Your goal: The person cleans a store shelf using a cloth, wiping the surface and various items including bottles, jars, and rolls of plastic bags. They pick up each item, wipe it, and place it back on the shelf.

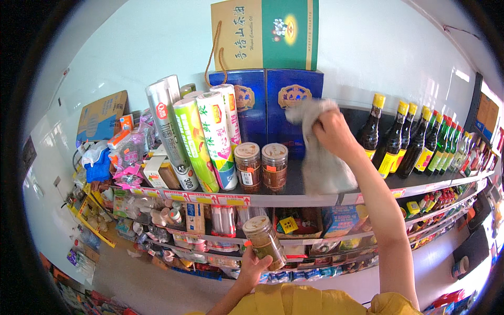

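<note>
In the head view, the relation that matters is between the clear round jar with a pale lid and brown contents (pixel 265 244), low in the middle of the frame, and the pale grey-white cloth (pixel 328 168), up and to the right of it. The left hand (pixel 253 270) is wrapped round the jar's lower part, with the thumb lying across its front. The jar's long axis leans: the lid points to the upper left and the base to the lower right, so it is tilted rather than upright. The right hand (pixel 331 132), right of centre, has its fingers closed on the upper part of the cloth, which hangs down, blurred, toward the front of the shelf. Whether its lower edge touches the surface I cannot tell.

Between cloth and jar runs the dark top shelf with a pale front edge (pixel 300 185), above the held jar in the frame. On it, directly above the held jar's lid, two matching lidded jars of brown contents (pixel 261 168) stand upright side by side. The cloth hangs to the right of this pair, with a stretch of shelf between. In the picture the right hand is nearer to the pair than the left. Behind the cloth and the pair rise two tall dark-blue boxes (pixel 266 118); dark glass bottles with yellow caps (pixel 391 142) line up to the right.
</note>
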